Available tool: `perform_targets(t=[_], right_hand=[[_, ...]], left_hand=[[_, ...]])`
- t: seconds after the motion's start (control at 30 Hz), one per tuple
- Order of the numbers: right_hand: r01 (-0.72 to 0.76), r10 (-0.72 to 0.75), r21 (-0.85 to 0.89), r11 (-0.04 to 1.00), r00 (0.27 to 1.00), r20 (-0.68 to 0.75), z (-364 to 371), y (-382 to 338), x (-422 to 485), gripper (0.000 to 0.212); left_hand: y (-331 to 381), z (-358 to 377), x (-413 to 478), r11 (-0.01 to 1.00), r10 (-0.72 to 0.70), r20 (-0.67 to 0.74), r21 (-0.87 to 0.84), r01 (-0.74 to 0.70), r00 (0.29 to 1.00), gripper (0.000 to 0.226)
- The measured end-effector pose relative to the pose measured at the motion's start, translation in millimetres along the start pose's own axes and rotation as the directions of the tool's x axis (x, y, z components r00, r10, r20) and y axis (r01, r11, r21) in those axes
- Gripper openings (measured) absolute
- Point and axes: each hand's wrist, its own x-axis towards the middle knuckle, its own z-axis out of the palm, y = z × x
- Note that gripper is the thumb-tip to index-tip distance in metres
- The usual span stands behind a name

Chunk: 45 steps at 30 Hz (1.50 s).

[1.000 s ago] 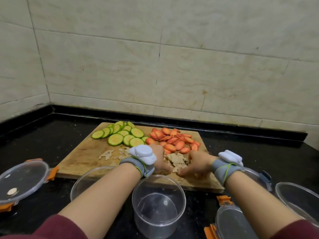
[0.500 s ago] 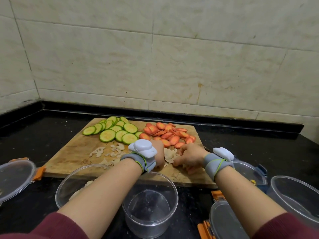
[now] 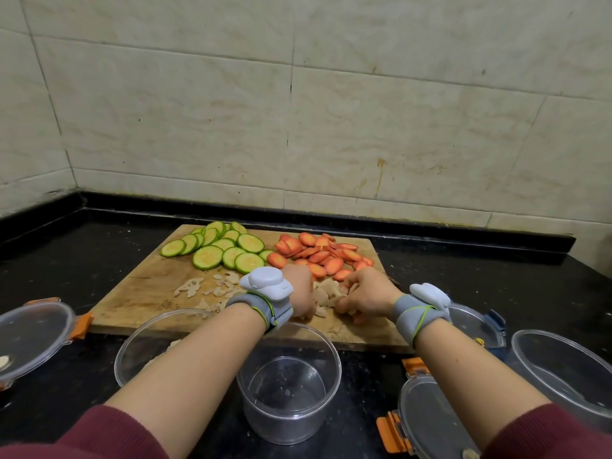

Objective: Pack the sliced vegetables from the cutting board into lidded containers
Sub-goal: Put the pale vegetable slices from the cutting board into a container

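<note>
A wooden cutting board (image 3: 145,286) lies on the black counter. Green zucchini slices (image 3: 218,250) cover its far left and orange carrot slices (image 3: 321,253) its far right. Pale lotus root slices (image 3: 326,298) sit heaped at the near middle, with more scattered to the left (image 3: 205,286). My left hand (image 3: 299,293) and my right hand (image 3: 366,294) cup that heap from both sides, fingers curled around the pieces. An empty round clear container (image 3: 288,389) stands just below my hands. Left of it, a wider clear bowl (image 3: 145,346) holds a few pale slices.
A clear lid with orange clips (image 3: 36,332) lies at the left edge. Another orange-clipped lid (image 3: 427,419) sits at the bottom right, a blue-clipped lid (image 3: 477,323) behind my right wrist, and an empty clear bowl (image 3: 563,369) at the far right. A tiled wall rises behind the counter.
Both hands have drawn closer together around the pale heap and gathered it. The camera view has shifted slightly.
</note>
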Motion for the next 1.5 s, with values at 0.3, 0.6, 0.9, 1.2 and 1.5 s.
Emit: perform_targets(t=[0.3, 0.6, 0.9, 1.2, 1.5], right_hand=[[0.062, -0.055, 0.042, 0.997, 0.987, -0.154, -9.5, -7.6, -9.7, 0.019], [0.199, -0.200, 0.246, 0.949, 0.980, -0.022, 4.3, -65.1, -31.8, 0.023], [0.327, -0.333, 0.064, 0.943, 0.918, 0.215, 71.0, -126.7, -48.0, 0.029], [0.510, -0.465, -0.506, 0.695, 0.856, 0.225, 122.4, -150.9, -64.5, 0.028], [0.486, -0.401, -0.285, 0.826, 0.862, 0.309, 105.1, -146.9, -71.1, 0.026]], left_hand=[[-22.2, -16.2, -20.4, 0.935, -0.055, -0.170, -0.354, -0.009, 0.984, 0.006], [-66.4, -47.8, -67.0, 0.803, -0.129, -0.191, -0.596, -0.010, 0.973, 0.016], [-124.8, -67.0, -138.1, 0.823, -0.167, -0.101, -0.562, 0.083, 0.981, 0.024], [-144.7, -49.7, -168.5, 0.970, -0.113, -0.160, -0.233, 0.074, 0.981, 0.024], [-144.2, -48.7, -169.2, 0.957, -0.036, -0.031, -0.290, 0.026, 0.999, 0.032]])
